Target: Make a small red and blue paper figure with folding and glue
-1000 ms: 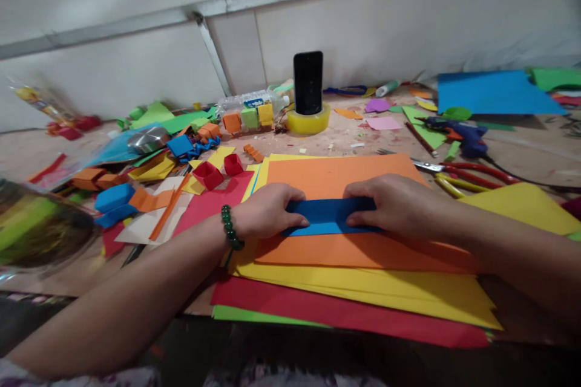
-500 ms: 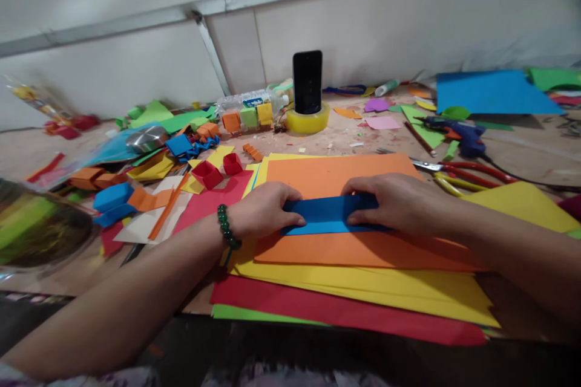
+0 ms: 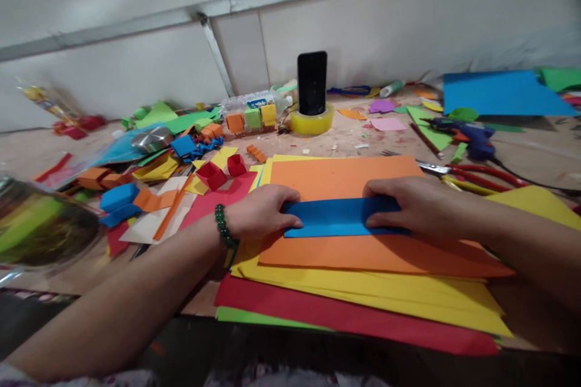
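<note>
A blue paper strip (image 3: 333, 217) lies lengthwise over an orange sheet (image 3: 345, 175), with my hands at its two ends. Thumb and fingers of my left hand (image 3: 267, 210) pinch the strip's left end. My right hand (image 3: 413, 207) grips it toward the right end, thumb along the lower part and fingers at the upper edge; the far right tip is partly covered by the hand. Beneath the orange sheet are several yellow sheets (image 3: 363, 293), then a red sheet (image 3: 354, 317) and a green one (image 3: 267, 318) at the table's front edge.
Folded red paper boxes (image 3: 212, 176) and blue folded pieces (image 3: 118, 198) lie left. A phone (image 3: 312, 83) stands in a tape roll (image 3: 313, 124) behind, beside a plastic bottle (image 3: 254, 103). Red-handled pliers (image 3: 494, 173) and a glue gun (image 3: 472, 136) are right. A jar (image 3: 45, 224) stands far left.
My right hand has slid rightward along the blue strip, leaving more of it showing between my hands. My left hand stays at its end. The view has shifted slightly.
</note>
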Demonstrator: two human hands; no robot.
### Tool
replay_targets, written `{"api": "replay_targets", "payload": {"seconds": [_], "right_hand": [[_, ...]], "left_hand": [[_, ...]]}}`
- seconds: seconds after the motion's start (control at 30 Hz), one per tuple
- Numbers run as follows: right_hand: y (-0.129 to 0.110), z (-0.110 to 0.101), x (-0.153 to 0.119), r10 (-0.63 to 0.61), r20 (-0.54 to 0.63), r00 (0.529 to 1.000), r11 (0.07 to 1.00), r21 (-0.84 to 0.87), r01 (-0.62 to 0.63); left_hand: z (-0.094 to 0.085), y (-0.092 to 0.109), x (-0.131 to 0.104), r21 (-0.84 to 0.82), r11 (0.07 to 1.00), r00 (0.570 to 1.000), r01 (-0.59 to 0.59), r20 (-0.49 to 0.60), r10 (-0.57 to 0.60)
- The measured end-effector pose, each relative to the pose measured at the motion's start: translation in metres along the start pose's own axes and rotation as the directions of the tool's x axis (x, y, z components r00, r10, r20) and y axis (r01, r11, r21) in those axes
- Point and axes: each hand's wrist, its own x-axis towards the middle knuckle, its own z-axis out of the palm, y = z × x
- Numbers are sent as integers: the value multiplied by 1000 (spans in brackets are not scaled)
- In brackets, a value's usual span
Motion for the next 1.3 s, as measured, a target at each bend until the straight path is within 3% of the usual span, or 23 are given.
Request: {"api": "replay_targets", "payload": {"seconds": [0.2,0.37,0.53,0.7,0.9,1.03,1.3], "right_hand": [[-7,-7,4,-123,21,992,992,14,123],[-20,-12,10,-144,103,984,986,97,135],[-31,-11,14,-165,80,983,982,104,156],[-39,-10,12,-131,42,990,991,22,130],[-37,-10,11,-209,87,974,977,57,205],[-31,-11,9,-239,114,964,971,22,238],[-33,-11,-7,-230,27,973,968,-94,231]], "left_hand": [[-6,8,5,-11,999,997,-39,59,40],[-4,15,9,-99,993,990,58,134,-45],[4,17,16,-86,994,996,-63,62,68],[8,25,14,32,998,998,-57,41,55],[15,33,4,164,983,993,-78,-72,90],[19,34,-1,237,966,990,-102,-67,121],[27,36,-13,301,940,975,-163,-96,200]]}}
